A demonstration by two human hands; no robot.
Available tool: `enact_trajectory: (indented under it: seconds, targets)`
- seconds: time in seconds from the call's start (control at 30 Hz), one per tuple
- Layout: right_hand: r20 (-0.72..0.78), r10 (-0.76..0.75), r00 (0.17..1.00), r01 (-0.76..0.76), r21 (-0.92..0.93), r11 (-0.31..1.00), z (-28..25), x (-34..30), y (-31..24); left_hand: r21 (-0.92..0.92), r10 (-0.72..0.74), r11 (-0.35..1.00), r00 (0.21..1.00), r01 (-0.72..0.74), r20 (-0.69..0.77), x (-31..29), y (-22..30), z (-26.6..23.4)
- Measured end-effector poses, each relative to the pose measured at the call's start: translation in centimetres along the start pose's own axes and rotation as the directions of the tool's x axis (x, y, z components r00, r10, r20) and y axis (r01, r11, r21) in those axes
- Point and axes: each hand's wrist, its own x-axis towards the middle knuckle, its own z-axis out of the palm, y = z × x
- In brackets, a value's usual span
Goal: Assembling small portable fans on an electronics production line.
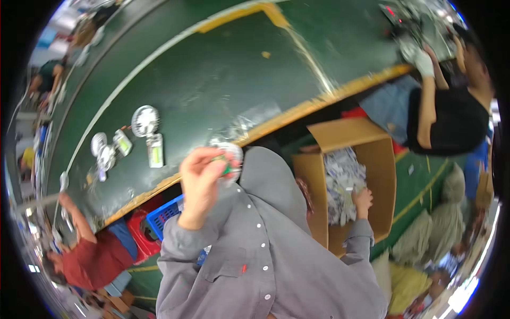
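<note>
My left hand (201, 178) is raised over my lap at the table's edge. Its thumb and fingers pinch a small green piece (227, 169), blurred, perhaps a little circuit board. Just behind those fingers shows a round whitish part (237, 155); whether the hand touches it I cannot tell. On my right, my right hand (363, 200) reaches into an open cardboard box (383, 181). Its curled fingers are closed at the edge of the heap of white printed packets (342, 167), seemingly on one packet, though the fingertips are partly hidden.
Round white finned units with small labelled boxes (145, 121) lie on the green table (207, 80) to my left. A blue crate (162, 217) stands beneath its edge. One co-worker (449, 114) sits at the right, another in red (98, 260) at the left. Sacks (433, 239) lie far right.
</note>
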Motion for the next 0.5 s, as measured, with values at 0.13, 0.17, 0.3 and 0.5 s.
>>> enact_trajectory:
  seconds: [0.13, 0.17, 0.3, 0.5]
  targets:
    - [-0.201, -0.292, 0.935, 0.355, 0.523, 0.775, -4.9, -1.5, -12.5, 0.038, 0.078, 0.996, 0.996, -0.080, 0.054, 0.3, 0.3, 1.7]
    - [-0.281, -0.469, 0.837, 0.541, 0.548, 0.638, -7.8, -4.3, -18.3, 0.014, 0.075, 0.997, 0.996, -0.076, 0.054, 0.2, 0.5, 2.3]
    - [-0.481, -0.809, 0.336, 0.842, 0.538, 0.030, -15.9, -13.4, -32.7, -0.117, 0.092, 0.991, 0.973, -0.068, 0.211, 1.4, 0.3, 5.0]
    - [-0.584, -0.783, 0.214, 0.893, 0.441, -0.085, -15.6, -10.4, -41.9, 0.277, 0.438, 0.842, 0.887, -0.463, 0.149, 2.6, 1.5, 1.2]
